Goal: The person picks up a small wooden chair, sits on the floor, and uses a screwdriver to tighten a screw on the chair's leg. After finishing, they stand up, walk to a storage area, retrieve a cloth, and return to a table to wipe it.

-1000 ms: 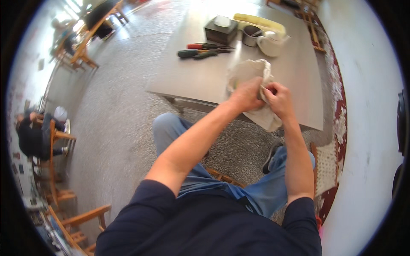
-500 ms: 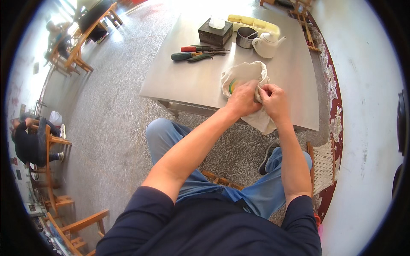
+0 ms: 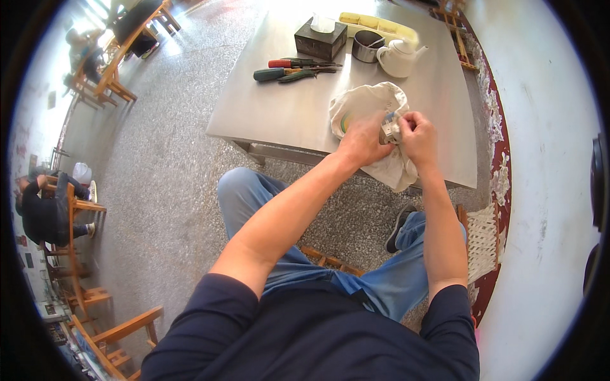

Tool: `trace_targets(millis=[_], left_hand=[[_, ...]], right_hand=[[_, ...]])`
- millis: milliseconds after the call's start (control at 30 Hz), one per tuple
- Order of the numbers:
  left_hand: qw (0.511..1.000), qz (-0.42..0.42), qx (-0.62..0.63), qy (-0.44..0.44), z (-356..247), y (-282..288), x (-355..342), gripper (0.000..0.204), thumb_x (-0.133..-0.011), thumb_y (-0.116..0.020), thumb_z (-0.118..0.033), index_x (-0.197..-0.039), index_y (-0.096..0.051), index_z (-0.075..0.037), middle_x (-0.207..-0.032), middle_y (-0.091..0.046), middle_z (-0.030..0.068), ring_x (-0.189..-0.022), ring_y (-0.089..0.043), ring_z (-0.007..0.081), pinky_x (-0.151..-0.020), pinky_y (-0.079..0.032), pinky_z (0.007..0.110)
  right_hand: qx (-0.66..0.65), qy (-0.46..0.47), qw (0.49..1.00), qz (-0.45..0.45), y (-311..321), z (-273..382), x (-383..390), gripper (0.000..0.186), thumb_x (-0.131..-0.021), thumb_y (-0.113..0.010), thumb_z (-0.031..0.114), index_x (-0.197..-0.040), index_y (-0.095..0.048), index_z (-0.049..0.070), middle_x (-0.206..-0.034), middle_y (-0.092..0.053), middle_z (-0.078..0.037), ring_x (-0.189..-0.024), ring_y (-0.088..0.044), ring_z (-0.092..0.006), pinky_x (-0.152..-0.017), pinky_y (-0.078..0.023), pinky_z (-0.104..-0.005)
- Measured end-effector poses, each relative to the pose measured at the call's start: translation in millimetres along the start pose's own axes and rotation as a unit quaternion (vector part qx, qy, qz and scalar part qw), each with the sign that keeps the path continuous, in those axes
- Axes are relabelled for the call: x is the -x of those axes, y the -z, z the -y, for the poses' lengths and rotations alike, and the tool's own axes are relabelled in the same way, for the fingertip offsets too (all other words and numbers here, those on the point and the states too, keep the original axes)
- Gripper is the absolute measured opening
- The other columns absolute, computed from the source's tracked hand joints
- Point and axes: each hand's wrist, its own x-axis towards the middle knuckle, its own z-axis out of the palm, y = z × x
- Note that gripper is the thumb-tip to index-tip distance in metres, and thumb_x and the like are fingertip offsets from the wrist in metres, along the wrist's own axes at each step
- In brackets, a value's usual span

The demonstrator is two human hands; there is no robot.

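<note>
A cream cloth bag [image 3: 365, 95] lies with its mouth spread wide near the table's front edge, its lower part hanging over that edge. My left hand [image 3: 365, 141] reaches into it, fingers closed round a small pale blocky piece [image 3: 389, 130] with a bluish patch. Its exact kind is too small to tell. Beside it, my right hand [image 3: 419, 140] is closed in a pinch at the bag's right side; what lies between the fingertips is hidden. Inside the bag, left of my hand, shows the curved edge of a green and yellow round thing [image 3: 345, 122], partly covered.
On the metal table [image 3: 286, 120] lie red-handled [image 3: 283, 63] and green-handled [image 3: 270, 74] tools and green-handled pliers [image 3: 298, 76]. Behind stand a tissue box [image 3: 321, 44], a metal cup [image 3: 366, 47], a white teapot [image 3: 397, 60] and a yellow tray [image 3: 375, 25]. A wall [image 3: 540, 159] rises at right.
My right hand has shifted slightly right, away from the left. The bag's mouth has opened wider, and the pale piece at my left hand now shows.
</note>
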Motion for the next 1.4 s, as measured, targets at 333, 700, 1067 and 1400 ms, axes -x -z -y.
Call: trace_targets(millis=[333,700,1067,1400], left_hand=[[1.0,0.004,0.0,-0.01,-6.3,5.8,-0.6,0.074,-0.067,-0.084,-0.023,-0.132,-0.056,-0.001,-0.121,-0.065,0.0197,-0.121,-0.053,0.039,-0.105,-0.044,0.044],[0.999,-0.015,0.032,0.001,1.5,3.6,-0.3,0.062,-0.065,-0.084,-0.025,-0.117,-0.061,-0.001,-0.112,-0.067,0.0189,-0.112,-0.056,0.0393,-0.098,-0.047,0.046],[0.994,-0.1,0.024,-0.048,19.1,-18.1,-2.5,0.033,-0.075,-0.07,-0.01,-0.103,-0.057,-0.002,-0.105,-0.064,0.0215,-0.103,-0.055,0.0438,-0.092,-0.047,0.05],[0.994,-0.102,0.048,-0.017,15.5,-17.1,-1.5,0.034,-0.073,-0.072,-0.011,-0.101,-0.055,-0.001,-0.107,-0.065,0.0215,-0.107,-0.055,0.0445,-0.095,-0.045,0.05]], right_hand=[[0.047,-0.01,0.998,-0.028,2.8,-32.4,-10.2,0.018,-0.089,-0.067,0.018,-0.093,-0.069,0.0,-0.078,-0.07,-0.019,-0.072,-0.069,-0.033,-0.068,-0.053,-0.0404],[-0.286,-0.031,0.954,0.082,-6.5,-5.0,4.3,0.014,-0.091,-0.073,0.015,-0.092,-0.071,0.001,-0.127,-0.062,-0.008,-0.107,-0.062,-0.0198,-0.094,-0.051,-0.0313],[-0.082,0.046,0.995,0.04,-33.7,-5.3,4.6,0.01,-0.09,-0.068,0.009,-0.089,-0.065,-0.001,-0.141,-0.056,-0.022,-0.131,-0.053,-0.0362,-0.109,-0.04,-0.0415],[-0.121,0.029,0.992,0.023,-42.4,-23.8,-5.2,0.016,-0.092,-0.067,0.009,-0.085,-0.059,-0.003,-0.133,-0.061,-0.025,-0.128,-0.055,-0.0315,-0.106,-0.041,-0.0395]])
